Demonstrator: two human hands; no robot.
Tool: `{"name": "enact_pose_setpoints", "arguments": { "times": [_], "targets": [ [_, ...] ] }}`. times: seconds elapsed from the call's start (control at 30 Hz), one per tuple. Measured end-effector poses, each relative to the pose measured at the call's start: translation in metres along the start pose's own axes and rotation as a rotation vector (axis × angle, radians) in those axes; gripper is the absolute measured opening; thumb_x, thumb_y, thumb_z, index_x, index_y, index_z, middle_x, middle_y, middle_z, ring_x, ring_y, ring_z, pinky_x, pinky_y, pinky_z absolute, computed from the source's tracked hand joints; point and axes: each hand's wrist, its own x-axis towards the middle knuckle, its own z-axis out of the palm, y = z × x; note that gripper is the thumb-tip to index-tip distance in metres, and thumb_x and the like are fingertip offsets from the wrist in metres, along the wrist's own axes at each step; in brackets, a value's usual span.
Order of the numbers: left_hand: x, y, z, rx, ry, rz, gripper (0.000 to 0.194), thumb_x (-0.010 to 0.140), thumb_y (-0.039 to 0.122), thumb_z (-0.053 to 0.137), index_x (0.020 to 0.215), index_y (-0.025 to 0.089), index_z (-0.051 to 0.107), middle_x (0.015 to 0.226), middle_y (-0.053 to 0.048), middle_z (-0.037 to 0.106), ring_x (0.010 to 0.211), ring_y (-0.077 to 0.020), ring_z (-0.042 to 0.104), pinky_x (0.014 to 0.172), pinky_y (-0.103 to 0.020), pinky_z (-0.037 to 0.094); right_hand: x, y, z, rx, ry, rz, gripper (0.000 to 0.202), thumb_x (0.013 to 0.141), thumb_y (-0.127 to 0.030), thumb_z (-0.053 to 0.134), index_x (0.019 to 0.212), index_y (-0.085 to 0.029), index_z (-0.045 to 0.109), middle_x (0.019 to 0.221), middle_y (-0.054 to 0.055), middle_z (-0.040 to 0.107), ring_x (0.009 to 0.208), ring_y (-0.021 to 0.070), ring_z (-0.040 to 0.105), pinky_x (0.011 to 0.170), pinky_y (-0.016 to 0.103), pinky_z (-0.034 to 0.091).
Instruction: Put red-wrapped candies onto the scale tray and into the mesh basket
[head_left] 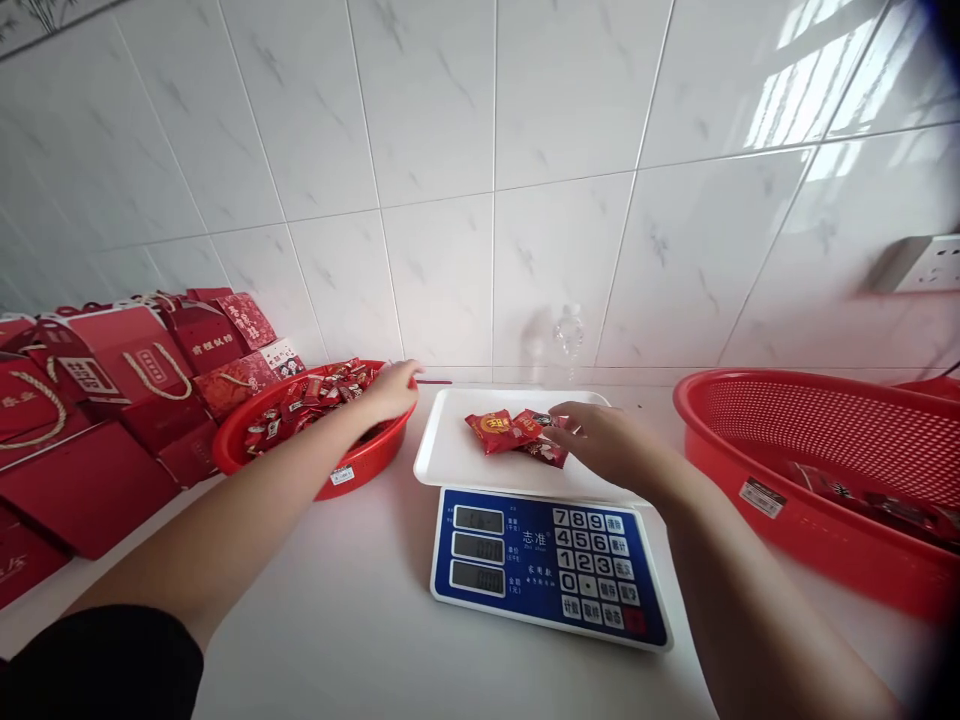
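Observation:
My left hand (391,390) is over the right rim of a red basket (367,460) filled with small red-wrapped snack packets (311,393). One of its fingers points out to the right; nothing shows in it. On the white tray (442,455) of a digital scale lie a few red snack packets (495,430), overlapping each other. My right hand (589,435) reaches in from the right, its thumb and fingers closed about the edge of the right-hand snack packet (544,450). The blue keypad panel (540,560) of the scale faces me.
Red gift bags and boxes (127,400) crowd the left side against the tiled wall. At the right stands a larger red perforated basket (720,440) with some packets inside. A clear plastic bottle (568,335) is behind the tray. A wall socket (930,265) is at far right.

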Motion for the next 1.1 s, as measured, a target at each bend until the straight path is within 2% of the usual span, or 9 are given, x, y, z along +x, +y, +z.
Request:
{"name": "enact_pose_setpoints", "arguments": {
  "times": [0.1,0.2,0.37,0.5,0.57,0.67,0.73,0.97,1.1],
  "targets": [
    [-0.008,-0.042,-0.016,0.064,-0.095,-0.147,0.055,0.06,0.02,0.062,0.115,0.016,0.056,0.122,-0.017,0.057,0.104,-0.0318,0.057,0.088,-0.04,0.042,-0.002,0.0,-0.004,0.046,0.027,0.009,0.041,0.084,-0.042,0.047,0.116,-0.02,0.06,0.096,0.009,0.07,0.086,0.0242,0.063,0.068,0.032,0.046],
    [-0.022,-0.064,-0.015,0.105,-0.143,-0.217,0.066,0.049,0.019,0.068,0.114,0.021,0.06,0.121,-0.017,0.059,0.095,-0.0342,0.06,0.079,-0.039,0.045,-0.003,0.0,-0.004,0.06,0.032,0.001,0.041,0.083,-0.042,0.048,0.117,-0.02,0.059,0.095,0.009,0.07,0.086,0.0241,0.063,0.068,0.032,0.046],
    [-0.029,-0.074,-0.01,0.089,-0.041,-0.208,0.05,0.062,0.022,0.059,0.112,0.029,0.062,0.113,-0.01,0.065,0.088,-0.0294,0.062,0.077,-0.037,0.043,-0.005,0.001,-0.002,0.055,0.039,-0.003,0.04,0.084,-0.043,0.046,0.116,-0.022,0.06,0.095,0.008,0.07,0.086,0.0238,0.063,0.068,0.032,0.046],
    [-0.024,-0.079,-0.029,0.025,0.08,-0.211,0.044,0.062,0.022,0.061,0.105,0.024,0.064,0.092,-0.008,0.069,0.084,-0.0282,0.061,0.075,-0.036,0.044,-0.005,0.0,-0.004,0.071,0.058,-0.01,0.041,0.084,-0.044,0.046,0.116,-0.023,0.06,0.094,0.008,0.07,0.085,0.0231,0.063,0.066,0.031,0.046],
    [-0.022,-0.075,-0.04,-0.027,0.147,-0.214,0.042,0.064,0.025,0.062,0.106,0.022,0.063,0.09,-0.007,0.068,0.085,-0.0265,0.061,0.075,-0.035,0.045,-0.005,-0.002,-0.004,0.075,0.069,-0.003,0.04,0.084,-0.043,0.047,0.115,-0.022,0.06,0.093,0.008,0.071,0.083,0.0228,0.064,0.065,0.031,0.046],
    [-0.018,-0.055,-0.048,-0.141,0.211,-0.173,0.042,0.072,0.036,0.059,0.111,0.02,0.059,0.094,-0.007,0.068,0.085,-0.0221,0.062,0.073,-0.031,0.046,-0.004,-0.004,-0.004,0.079,0.076,0.013,0.039,0.084,-0.042,0.047,0.115,-0.022,0.061,0.093,0.008,0.071,0.083,0.0229,0.063,0.065,0.031,0.046],
    [-0.01,-0.033,-0.044,-0.234,0.197,-0.112,0.044,0.075,0.04,0.056,0.114,0.021,0.057,0.093,-0.006,0.068,0.081,-0.0192,0.063,0.071,-0.029,0.047,-0.004,-0.005,-0.004,0.078,0.075,0.011,0.04,0.084,-0.044,0.047,0.115,-0.023,0.061,0.095,0.007,0.07,0.085,0.0235,0.063,0.067,0.031,0.046],
    [0.035,0.065,0.008,-0.355,0.097,0.136,0.036,0.072,0.031,0.064,0.106,0.021,0.057,0.082,-0.001,0.063,0.069,-0.0147,0.059,0.064,-0.026,0.045,-0.007,-0.003,-0.01,0.108,0.078,0.071,0.043,0.085,-0.045,0.049,0.118,-0.019,0.059,0.099,0.01,0.069,0.089,0.0229,0.061,0.073,0.031,0.045],
    [0.05,0.102,0.035,-0.278,-0.011,0.239,0.028,0.066,0.025,0.069,0.093,0.023,0.06,0.072,0.002,0.06,0.063,-0.0146,0.056,0.062,-0.025,0.04,-0.007,-0.001,-0.012,0.135,0.077,0.073,0.042,0.085,-0.044,0.05,0.118,-0.019,0.058,0.1,0.01,0.068,0.089,0.0223,0.061,0.073,0.03,0.045]
  ]
}}
